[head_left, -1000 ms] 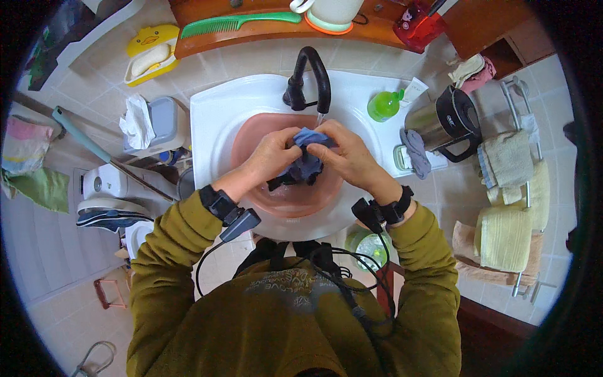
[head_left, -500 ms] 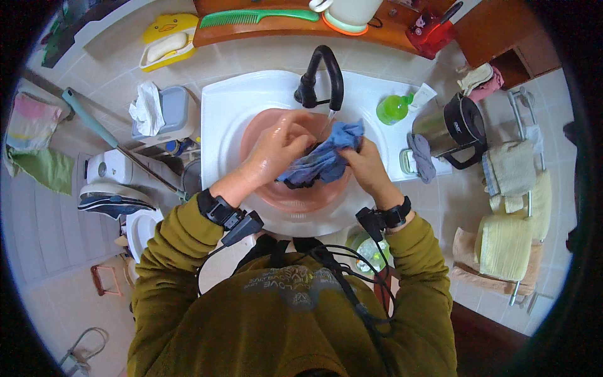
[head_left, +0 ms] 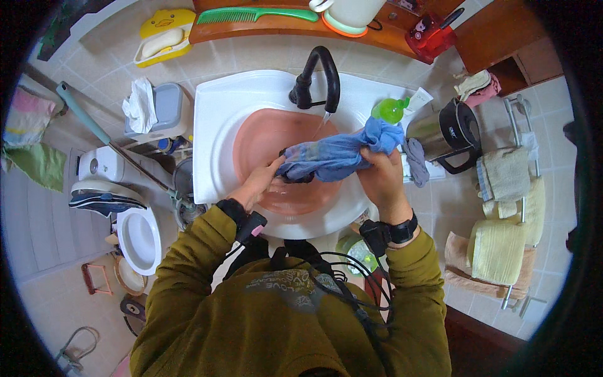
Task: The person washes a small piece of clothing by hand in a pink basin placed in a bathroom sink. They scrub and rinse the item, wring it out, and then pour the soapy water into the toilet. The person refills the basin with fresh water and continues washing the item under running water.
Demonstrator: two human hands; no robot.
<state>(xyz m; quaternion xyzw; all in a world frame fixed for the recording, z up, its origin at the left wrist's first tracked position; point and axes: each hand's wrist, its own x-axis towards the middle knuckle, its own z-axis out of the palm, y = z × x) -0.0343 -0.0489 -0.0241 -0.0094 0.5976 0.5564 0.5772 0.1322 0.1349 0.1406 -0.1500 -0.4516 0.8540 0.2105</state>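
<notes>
A wet blue cloth (head_left: 333, 156) is stretched sideways between my two hands, over a pink basin (head_left: 251, 135) of water. My left hand (head_left: 260, 179) grips its darker left end, low over the basin. Around the bunched right end, higher and beyond the basin's rim, my right hand (head_left: 383, 173) is closed. Whether the cloth is a garment or a towel I cannot tell. The basin sits in a white sink (head_left: 217, 94). Water runs in a thin stream from the black faucet (head_left: 323, 75) just behind the cloth.
On the sink's right stand a green bottle (head_left: 389, 110), a white tube (head_left: 419, 99) and a steel kettle (head_left: 440, 135), with a grey cloth (head_left: 415, 161) nearby. A wooden shelf (head_left: 251, 30) runs behind the faucet. Towels (head_left: 496, 251) hang at right; a toilet (head_left: 138, 239) is at left.
The bunched blue cloth is now pulled out lengthwise. My right hand has moved right with one end, and my left hand has come down to grip the other end.
</notes>
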